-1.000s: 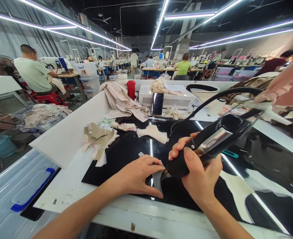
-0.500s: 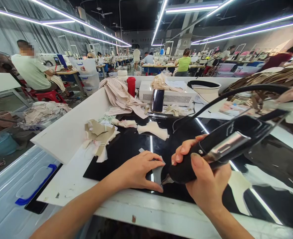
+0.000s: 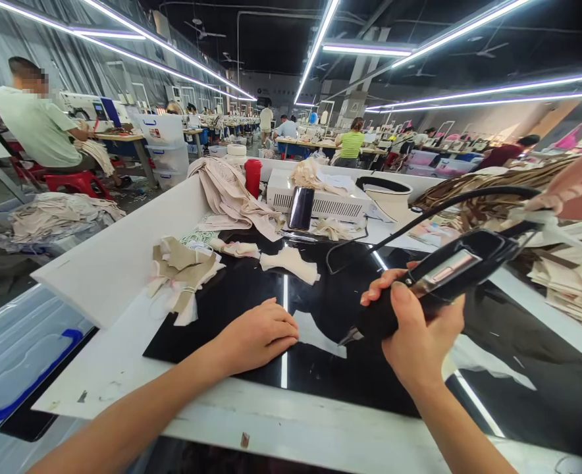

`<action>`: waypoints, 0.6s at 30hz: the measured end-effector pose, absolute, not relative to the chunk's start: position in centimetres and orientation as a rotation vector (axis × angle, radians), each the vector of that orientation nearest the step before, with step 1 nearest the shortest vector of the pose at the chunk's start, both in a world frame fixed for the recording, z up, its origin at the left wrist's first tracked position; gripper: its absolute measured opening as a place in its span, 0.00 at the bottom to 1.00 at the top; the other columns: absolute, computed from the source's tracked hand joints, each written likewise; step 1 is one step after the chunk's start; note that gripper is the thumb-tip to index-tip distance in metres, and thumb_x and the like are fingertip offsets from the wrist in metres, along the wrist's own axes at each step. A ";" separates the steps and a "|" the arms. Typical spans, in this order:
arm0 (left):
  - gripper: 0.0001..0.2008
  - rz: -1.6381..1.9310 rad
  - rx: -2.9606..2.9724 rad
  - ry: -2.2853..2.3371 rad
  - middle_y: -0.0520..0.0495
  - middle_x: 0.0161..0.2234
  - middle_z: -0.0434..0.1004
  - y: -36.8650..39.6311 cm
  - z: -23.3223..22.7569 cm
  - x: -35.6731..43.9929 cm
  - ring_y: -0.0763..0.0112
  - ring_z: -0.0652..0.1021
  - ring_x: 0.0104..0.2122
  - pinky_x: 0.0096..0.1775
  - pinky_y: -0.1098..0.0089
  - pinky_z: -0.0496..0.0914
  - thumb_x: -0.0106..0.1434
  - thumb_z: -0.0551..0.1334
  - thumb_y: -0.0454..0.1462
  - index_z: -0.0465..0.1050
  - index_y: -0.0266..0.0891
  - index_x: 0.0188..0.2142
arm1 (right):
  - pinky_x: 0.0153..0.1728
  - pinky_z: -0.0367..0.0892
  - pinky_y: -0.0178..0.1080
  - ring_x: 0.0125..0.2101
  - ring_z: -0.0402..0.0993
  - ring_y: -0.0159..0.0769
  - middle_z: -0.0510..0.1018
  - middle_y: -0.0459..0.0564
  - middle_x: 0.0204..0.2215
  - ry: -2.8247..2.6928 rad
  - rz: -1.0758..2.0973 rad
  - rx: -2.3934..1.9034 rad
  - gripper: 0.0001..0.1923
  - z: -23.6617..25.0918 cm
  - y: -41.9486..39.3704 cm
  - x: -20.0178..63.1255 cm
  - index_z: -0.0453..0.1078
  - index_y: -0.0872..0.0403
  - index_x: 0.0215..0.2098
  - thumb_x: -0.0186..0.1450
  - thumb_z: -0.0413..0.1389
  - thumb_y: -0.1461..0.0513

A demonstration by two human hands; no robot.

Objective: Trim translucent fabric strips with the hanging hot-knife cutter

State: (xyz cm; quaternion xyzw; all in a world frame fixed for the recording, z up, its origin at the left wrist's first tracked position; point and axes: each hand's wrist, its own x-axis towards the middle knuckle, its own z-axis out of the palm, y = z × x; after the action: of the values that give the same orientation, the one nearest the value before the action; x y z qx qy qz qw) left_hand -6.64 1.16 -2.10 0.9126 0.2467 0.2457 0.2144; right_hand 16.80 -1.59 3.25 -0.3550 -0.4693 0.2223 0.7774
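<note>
the left hand and right hand are bare (wrists and forearms too).

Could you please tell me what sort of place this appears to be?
Probably a sewing workshop: a sewing machine stands at the left, a heap of cloth lies nearby, and cream fabric pieces are stacked at the right.

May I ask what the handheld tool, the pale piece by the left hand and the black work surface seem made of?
Handheld tool: probably smooth plastic, its silvery tip likely metal, judging by sheen.
Pale piece: perhaps smooth fabric or film, from its flat, even look.
Black work surface: glossy, perhaps glass or acrylic, mirroring light strips.
</note>
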 end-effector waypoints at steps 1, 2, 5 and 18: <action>0.08 0.686 2.531 0.655 0.47 0.45 0.84 1.1 -2.1 -6.6 0.65 0.81 0.47 0.68 0.53 0.59 0.75 0.62 0.35 0.82 0.41 0.44 | 0.26 0.74 0.38 0.25 0.74 0.33 0.77 0.40 0.29 -1.006 0.460 -0.770 0.18 3.3 -1.3 17.0 0.68 0.48 0.45 0.62 0.70 0.59; 0.08 0.690 2.529 0.625 0.48 0.43 0.85 1.1 -2.1 -6.5 0.66 0.81 0.46 0.68 0.54 0.60 0.75 0.62 0.35 0.82 0.41 0.44 | 0.25 0.74 0.38 0.25 0.73 0.33 0.77 0.40 0.29 -0.996 0.449 -0.770 0.18 3.5 -1.2 17.0 0.68 0.48 0.45 0.62 0.70 0.59; 0.09 0.713 2.524 0.555 0.49 0.41 0.85 1.0 -2.2 -6.5 0.67 0.81 0.45 0.68 0.57 0.60 0.75 0.61 0.34 0.82 0.41 0.45 | 0.26 0.74 0.38 0.25 0.73 0.33 0.77 0.39 0.29 -0.977 0.469 -0.758 0.18 3.8 -1.2 16.3 0.68 0.48 0.45 0.62 0.70 0.59; 0.08 0.580 2.492 0.605 0.48 0.52 0.82 1.1 -2.1 -6.4 0.62 0.80 0.53 0.68 0.52 0.57 0.69 0.68 0.33 0.82 0.43 0.47 | 0.29 0.74 0.39 0.27 0.74 0.32 0.77 0.40 0.32 -1.069 0.640 -0.708 0.18 2.9 -2.6 12.8 0.68 0.45 0.48 0.66 0.68 0.56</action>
State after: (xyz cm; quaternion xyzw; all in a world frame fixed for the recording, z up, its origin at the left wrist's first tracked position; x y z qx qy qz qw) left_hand -6.38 1.08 -2.05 0.9169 0.2227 0.2133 0.2535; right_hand 12.78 -2.55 2.92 -0.3246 -0.4901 0.2935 0.7538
